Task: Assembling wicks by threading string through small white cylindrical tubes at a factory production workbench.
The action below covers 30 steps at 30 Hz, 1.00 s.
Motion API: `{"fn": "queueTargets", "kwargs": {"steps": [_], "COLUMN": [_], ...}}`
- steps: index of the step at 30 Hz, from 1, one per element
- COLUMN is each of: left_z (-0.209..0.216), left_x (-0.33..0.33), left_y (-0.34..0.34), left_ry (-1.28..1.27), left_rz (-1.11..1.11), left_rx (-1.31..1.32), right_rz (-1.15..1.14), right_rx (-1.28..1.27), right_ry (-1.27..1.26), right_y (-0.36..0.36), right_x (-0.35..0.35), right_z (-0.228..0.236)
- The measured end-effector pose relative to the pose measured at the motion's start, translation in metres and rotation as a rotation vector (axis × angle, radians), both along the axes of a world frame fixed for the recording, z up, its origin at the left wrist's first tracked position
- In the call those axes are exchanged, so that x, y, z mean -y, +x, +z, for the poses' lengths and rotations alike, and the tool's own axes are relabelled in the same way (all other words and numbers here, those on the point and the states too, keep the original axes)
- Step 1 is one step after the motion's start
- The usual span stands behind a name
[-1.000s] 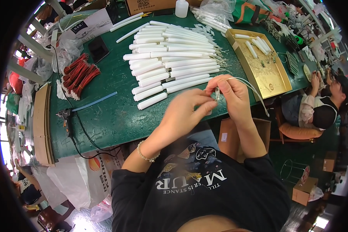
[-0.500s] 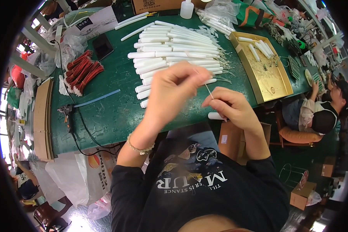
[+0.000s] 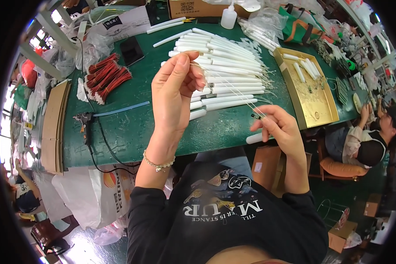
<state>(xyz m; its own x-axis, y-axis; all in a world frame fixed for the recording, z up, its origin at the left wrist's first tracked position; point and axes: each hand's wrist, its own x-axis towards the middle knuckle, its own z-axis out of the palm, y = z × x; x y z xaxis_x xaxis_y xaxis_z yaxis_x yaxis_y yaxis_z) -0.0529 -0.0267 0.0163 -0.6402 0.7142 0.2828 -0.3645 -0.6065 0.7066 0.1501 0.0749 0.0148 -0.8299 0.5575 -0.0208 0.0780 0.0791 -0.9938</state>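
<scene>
My left hand (image 3: 177, 90) is raised over the green table (image 3: 132, 127), pinching the ends of thin pale wires (image 3: 226, 86) between thumb and fingers. The wires run down and right to my right hand (image 3: 279, 127), which pinches a small dark component at their other end and also holds a white tube (image 3: 254, 138) near the table's front edge. Behind both hands lies a pile of white tubes (image 3: 226, 66) with wire leads sticking out to the right.
A gold tray (image 3: 312, 105) with a few white tubes sits at the right. Red wire bundles (image 3: 108, 77), a black phone (image 3: 132, 50), a blue strip (image 3: 121, 108) and a glue gun (image 3: 84, 125) lie at the left. A seated person (image 3: 367, 141) works at far right.
My hands, close together a second ago, have drawn apart: the left rose up and left, the right dropped to the table's front edge, stretching the wires between them.
</scene>
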Motion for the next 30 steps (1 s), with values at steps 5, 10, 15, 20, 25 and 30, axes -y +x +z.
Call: {"fn": "queueTargets", "kwargs": {"steps": [5,10,15,20,25,30], "left_z": [-0.009,-0.018,-0.016,0.015,-0.049,-0.103], "left_x": [0.003,-0.002,-0.027,-0.057,-0.106,-0.132], "left_y": [-0.011,-0.023,-0.038,-0.085,-0.22,-0.256], "left_ry": [-0.15,-0.285,-0.254,-0.439,-0.794,-1.198], "left_rz": [-0.166,-0.206,-0.249,-0.496,0.245,0.428], "left_rx": [0.072,0.08,0.053,-0.424,-0.999,-1.46], "right_rz": [-0.072,-0.304,-0.371,-0.464,-0.404,-0.452], "right_rx": [-0.047,-0.212,-0.423,-0.541,-0.58,-0.582], "right_ry": [0.03,-0.017,-0.109,-0.036,0.022,0.067], "right_y": [0.006,0.0,-0.016,-0.033,-0.042,-0.037], "right_x": [-0.01,-0.014,-0.022,-0.058,-0.082,-0.094], "right_z": [-0.02,-0.026,-0.023,-0.01,0.003,0.011]}}
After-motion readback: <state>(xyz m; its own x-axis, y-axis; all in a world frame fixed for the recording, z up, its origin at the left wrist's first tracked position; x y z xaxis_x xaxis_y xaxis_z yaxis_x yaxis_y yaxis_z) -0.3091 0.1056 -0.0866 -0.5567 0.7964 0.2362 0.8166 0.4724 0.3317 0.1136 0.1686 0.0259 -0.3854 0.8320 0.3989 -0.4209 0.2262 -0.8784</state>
